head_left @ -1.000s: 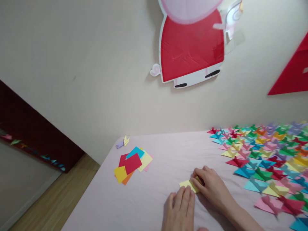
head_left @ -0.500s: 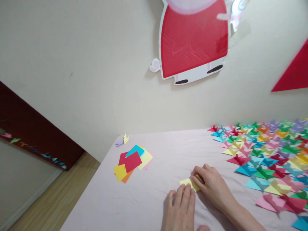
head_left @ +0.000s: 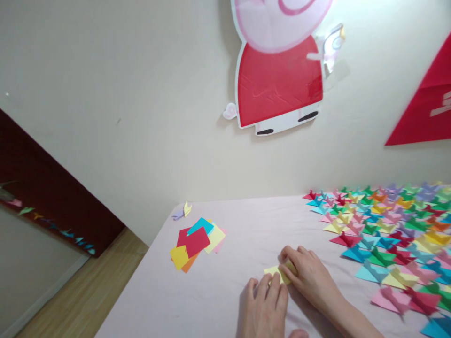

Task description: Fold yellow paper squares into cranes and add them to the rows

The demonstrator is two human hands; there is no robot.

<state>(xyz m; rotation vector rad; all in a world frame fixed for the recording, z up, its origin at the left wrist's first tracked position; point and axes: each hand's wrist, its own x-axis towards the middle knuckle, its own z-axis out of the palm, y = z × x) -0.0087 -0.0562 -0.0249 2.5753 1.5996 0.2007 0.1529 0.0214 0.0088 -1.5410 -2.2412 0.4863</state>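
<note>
One yellow paper point(head_left: 271, 270) lies toward the tabletop's point(head_left: 155, 295) near edge, its visible end pointing left, its long axis apparently side to side. The left hand point(head_left: 266, 305), fingers parted, presses it; the right hand point(head_left: 310, 276) curls over its other end, pinching or not unclear. At least seven loose sheets point(head_left: 193, 242) and two folded pieces point(head_left: 178, 214) lie toward the far left corner.

A small piece of pale yellow paper point(head_left: 271, 270) lies low on a pale pink surface point(head_left: 148, 298), its straight-edged left end exposed beneath the fingertips of two hands, the left point(head_left: 265, 303) and right point(head_left: 310, 274), which partly hide its shape.
</note>
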